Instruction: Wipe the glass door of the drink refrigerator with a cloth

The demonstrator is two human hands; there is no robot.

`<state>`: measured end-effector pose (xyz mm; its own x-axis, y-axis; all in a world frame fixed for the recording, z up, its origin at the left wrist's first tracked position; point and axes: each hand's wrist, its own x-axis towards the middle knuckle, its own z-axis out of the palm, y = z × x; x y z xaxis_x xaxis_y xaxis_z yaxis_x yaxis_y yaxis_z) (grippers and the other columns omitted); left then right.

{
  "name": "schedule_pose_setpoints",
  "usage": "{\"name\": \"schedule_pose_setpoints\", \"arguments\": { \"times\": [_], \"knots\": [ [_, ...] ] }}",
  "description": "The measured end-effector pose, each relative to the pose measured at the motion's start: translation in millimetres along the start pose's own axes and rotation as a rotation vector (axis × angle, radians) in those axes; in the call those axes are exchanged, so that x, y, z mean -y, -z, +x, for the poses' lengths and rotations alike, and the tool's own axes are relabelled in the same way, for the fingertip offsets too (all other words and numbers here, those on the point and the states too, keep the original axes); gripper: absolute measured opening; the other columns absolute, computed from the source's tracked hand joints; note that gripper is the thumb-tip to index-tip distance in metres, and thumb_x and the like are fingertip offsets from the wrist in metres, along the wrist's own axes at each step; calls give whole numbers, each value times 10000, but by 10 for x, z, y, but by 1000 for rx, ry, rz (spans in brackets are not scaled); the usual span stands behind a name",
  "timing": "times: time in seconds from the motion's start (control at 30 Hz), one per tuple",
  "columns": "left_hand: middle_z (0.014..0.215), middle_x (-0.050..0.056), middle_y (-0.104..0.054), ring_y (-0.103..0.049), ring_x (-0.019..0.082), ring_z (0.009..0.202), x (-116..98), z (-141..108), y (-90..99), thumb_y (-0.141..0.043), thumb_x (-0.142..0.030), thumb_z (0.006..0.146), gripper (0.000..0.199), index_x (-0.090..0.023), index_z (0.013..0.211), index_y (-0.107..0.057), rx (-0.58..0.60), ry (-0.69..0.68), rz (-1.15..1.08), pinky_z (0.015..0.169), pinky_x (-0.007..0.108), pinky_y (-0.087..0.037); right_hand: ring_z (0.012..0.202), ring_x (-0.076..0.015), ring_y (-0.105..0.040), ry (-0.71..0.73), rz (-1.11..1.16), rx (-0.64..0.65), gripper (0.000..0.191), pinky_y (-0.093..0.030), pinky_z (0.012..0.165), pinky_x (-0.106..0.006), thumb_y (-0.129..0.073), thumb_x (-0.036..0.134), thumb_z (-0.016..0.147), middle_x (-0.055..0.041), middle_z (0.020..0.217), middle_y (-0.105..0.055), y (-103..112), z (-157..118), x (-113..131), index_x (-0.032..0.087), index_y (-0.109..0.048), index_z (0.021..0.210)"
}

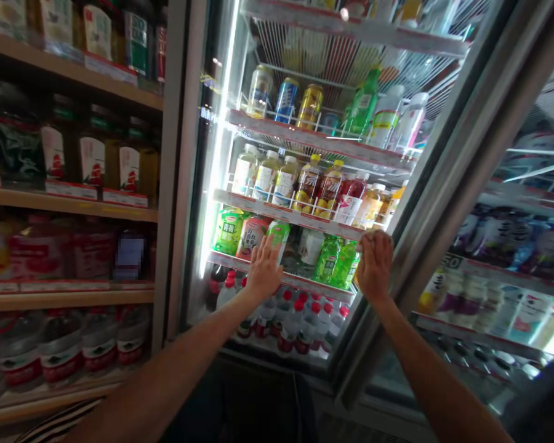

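Observation:
My left hand [264, 271] is raised with its fingers stretched out, in front of a lower shelf of a lit drinks fridge. It overlaps a green-labelled bottle [279, 237] and a pink-labelled bottle [250, 237]; whether it touches glass or a bottle I cannot tell. My right hand [375, 264] is up by the right side of the same fridge, beside the metal door frame [443, 178]. Its fingers are bent and close together, and what they hold, if anything, is hidden. Green bottles [327, 258] stand just left of it.
Wooden shelves [69, 206] of bottles stand at the left. Above my hands, fridge shelves carry juice bottles [284, 181] and cans [286, 99]. Red-capped bottles [293, 326] fill the bottom. Another stocked fridge section [503, 295] lies at the right.

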<state>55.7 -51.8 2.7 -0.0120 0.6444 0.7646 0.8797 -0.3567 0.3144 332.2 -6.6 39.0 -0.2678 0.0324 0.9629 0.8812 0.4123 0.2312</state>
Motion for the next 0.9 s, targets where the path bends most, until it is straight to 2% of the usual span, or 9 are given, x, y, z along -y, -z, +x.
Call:
{"name": "schedule_pose_setpoints", "arguments": {
  "times": [0.13,0.2,0.3,0.43,0.5,0.63,0.7,0.8,0.9],
  "knots": [
    [1492,122,-220,-175,263,1379,290,-168,-72,-453,-152,758,579,-124,1333,-386,54,-85,203,1109,476,-193,1386,-257,-157,141,-15,214,653,-289,1070,-546,-371,28,837,-62,1511,-184,23,-964,320,273,-226,1424],
    [1489,115,-231,-176,250,1380,382,-244,-102,-435,-150,764,587,-121,1347,-368,71,-132,257,1113,467,-186,1377,-250,-198,195,-7,289,647,-301,1071,-527,-381,18,824,-57,1497,-233,23,-1075,349,284,-279,1406],
    [1482,111,-253,-180,233,1380,470,-295,-104,-420,-150,767,592,-117,1355,-354,78,-165,298,1115,459,-181,1368,-238,-228,183,-2,194,645,-311,1065,-512,-350,13,828,-45,1481,-280,-22,-633,146,303,-288,1400],
    [1485,113,-240,-182,243,1378,509,-339,-77,-435,-161,764,598,-112,1355,-356,104,-132,318,1112,465,-184,1371,-286,-190,-69,-78,-97,602,-272,1052,-579,-363,74,847,-83,1498,-218,-110,15,-65,242,-265,1416],
    [1488,109,-229,-179,245,1379,514,-368,-73,-439,-163,762,600,-112,1353,-359,117,-118,318,1111,466,-189,1374,-290,-182,-63,-64,-88,594,-261,1057,-582,-362,69,847,-82,1504,-200,-104,-87,44,238,-282,1411],
    [1487,101,-234,-175,239,1380,546,-402,-91,-429,-154,765,594,-118,1354,-362,114,-139,321,1110,458,-192,1379,-249,-190,174,34,230,586,-281,1078,-521,-373,36,836,-52,1493,-246,-31,-767,403,273,-356,1372],
    [1486,97,-241,-174,234,1381,570,-404,-104,-422,-149,765,590,-125,1352,-366,103,-155,328,1109,455,-191,1377,-234,-201,266,67,301,560,-283,1085,-497,-407,41,829,-53,1472,-299,-44,-842,460,265,-406,1343],
    [1484,97,-247,-175,228,1381,582,-402,-108,-429,-157,759,606,-131,1360,-352,89,-156,340,1109,450,-191,1378,-224,-199,242,75,218,556,-286,1083,-494,-397,56,842,-48,1481,-281,-149,-375,382,268,-384,1355],
    [1484,102,-244,-182,234,1380,556,-397,-85,-442,-176,753,617,-127,1360,-351,108,-146,347,1107,456,-193,1384,-261,-162,38,32,56,547,-254,1084,-535,-384,116,862,-64,1509,-192,-299,177,345,241,-329,1391]
  ]
}}
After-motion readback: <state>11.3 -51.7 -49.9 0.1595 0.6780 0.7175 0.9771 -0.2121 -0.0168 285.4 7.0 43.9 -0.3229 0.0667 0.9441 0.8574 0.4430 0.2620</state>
